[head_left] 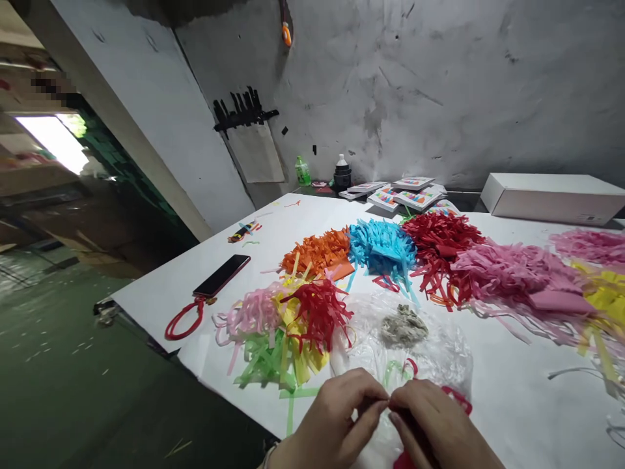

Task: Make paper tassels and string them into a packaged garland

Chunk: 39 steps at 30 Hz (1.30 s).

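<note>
My left hand (342,417) and my right hand (434,417) meet fingertip to fingertip at the near table edge. Both pinch something too small or hidden to make out. Beneath them spreads a clear plastic bag (452,342) with a grey-green clump (404,326) resting on it. Bits of red material (456,398) show around my right hand. Just left of the bag lies a heap of fringed paper strips: a red bunch (319,309), a pink bunch (254,312), a green bunch (266,361) and a yellow bunch (307,361).
Farther back sit fringed bundles in orange (317,251), blue (381,247), dark red (442,238) and pink (522,273). A phone (222,277) with a red strap lies left. Printed packs (410,192), a white box (556,195) and a green bottle (302,170) stand near the wall.
</note>
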Available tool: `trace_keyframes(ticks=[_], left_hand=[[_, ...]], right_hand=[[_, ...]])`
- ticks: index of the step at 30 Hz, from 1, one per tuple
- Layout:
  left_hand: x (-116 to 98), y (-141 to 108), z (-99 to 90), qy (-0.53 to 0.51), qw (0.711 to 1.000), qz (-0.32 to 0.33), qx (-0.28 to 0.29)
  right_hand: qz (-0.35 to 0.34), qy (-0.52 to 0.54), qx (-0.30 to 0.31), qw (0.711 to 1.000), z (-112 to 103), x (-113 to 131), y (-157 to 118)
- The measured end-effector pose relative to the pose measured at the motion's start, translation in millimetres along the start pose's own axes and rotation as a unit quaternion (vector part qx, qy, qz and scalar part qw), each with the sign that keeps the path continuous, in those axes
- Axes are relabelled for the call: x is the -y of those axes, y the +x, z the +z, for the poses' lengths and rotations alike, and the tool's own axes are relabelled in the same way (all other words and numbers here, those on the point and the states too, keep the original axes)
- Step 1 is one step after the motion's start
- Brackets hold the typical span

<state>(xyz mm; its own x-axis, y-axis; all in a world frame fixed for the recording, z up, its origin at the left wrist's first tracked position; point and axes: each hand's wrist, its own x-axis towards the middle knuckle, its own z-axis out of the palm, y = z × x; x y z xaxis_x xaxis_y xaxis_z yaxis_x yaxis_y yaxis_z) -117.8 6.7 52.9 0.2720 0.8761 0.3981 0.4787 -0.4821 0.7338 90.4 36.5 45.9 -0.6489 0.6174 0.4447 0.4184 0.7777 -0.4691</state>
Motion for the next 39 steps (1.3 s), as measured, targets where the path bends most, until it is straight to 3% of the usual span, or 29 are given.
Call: trace_keyframes(ticks=[2, 5, 7, 9, 10, 12, 16, 18, 23, 26, 28, 33, 36, 39], left_hand=[[12.6, -0.4, -31.2, 0.035, 0.998, -0.027, -0.053], [38.5, 2.6, -96.3, 0.131, 0.976, -0.090, -0.146], [51.3, 9.1, -133.9, 0.253, 0.940, -0.096, -0.208], [54.7, 21.5, -152.9, 0.329, 0.910, -0.066, -0.244], [53.1, 30.5, -154.2, 0.343, 0.907, -0.049, -0.241], [46.9, 55.4, -142.8, 0.330, 0.926, -0.021, -0.181], [49.3, 127.7, -95.0, 0.297, 0.954, 0.032, 0.024], [65.6, 166.4, -71.9, 0.292, 0.954, 0.040, 0.049], [119.6, 237.9, -32.9, 0.274, 0.960, 0.042, 0.038], [136.1, 262.4, -29.6, 0.245, 0.968, 0.054, 0.022], [137.8, 275.0, -38.8, 0.227, 0.972, 0.061, -0.016], [114.1, 302.3, -88.0, 0.175, 0.967, 0.078, -0.169], [82.3, 307.7, -115.1, 0.148, 0.951, 0.096, -0.255], [40.0, 293.2, -129.4, 0.098, 0.941, 0.142, -0.292]], right_hand=[[-0.003, 0.027, -0.004, 1.000, -7.2, -8.0, 15.6], [0.043, -0.020, -0.022, 0.999, -22.8, -41.6, 48.7], [0.082, -0.082, -0.005, 0.993, -27.1, -75.2, 76.5], [0.103, -0.116, 0.004, 0.988, -23.1, -111.0, 108.3], [0.113, -0.133, 0.006, 0.985, -18.6, -127.7, 125.0], [0.133, -0.169, 0.013, 0.977, -7.5, -156.5, 157.6], [0.147, -0.213, 0.054, 0.964, 8.9, -192.5, 202.8], [0.145, -0.222, 0.068, 0.962, 10.6, -201.4, 211.0], [0.111, -0.226, 0.047, 0.967, -0.7, -200.4, 201.6], [0.069, -0.216, 0.018, 0.974, -12.1, -184.1, 180.7], [0.040, -0.198, 0.020, 0.979, -17.9, -168.7, 158.7], [-0.001, -0.127, 0.120, 0.985, -18.1, -135.4, 93.1], [0.016, -0.111, 0.134, 0.985, -12.4, -128.7, 69.9], [0.051, -0.111, 0.129, 0.984, -5.0, -130.5, 63.7]])
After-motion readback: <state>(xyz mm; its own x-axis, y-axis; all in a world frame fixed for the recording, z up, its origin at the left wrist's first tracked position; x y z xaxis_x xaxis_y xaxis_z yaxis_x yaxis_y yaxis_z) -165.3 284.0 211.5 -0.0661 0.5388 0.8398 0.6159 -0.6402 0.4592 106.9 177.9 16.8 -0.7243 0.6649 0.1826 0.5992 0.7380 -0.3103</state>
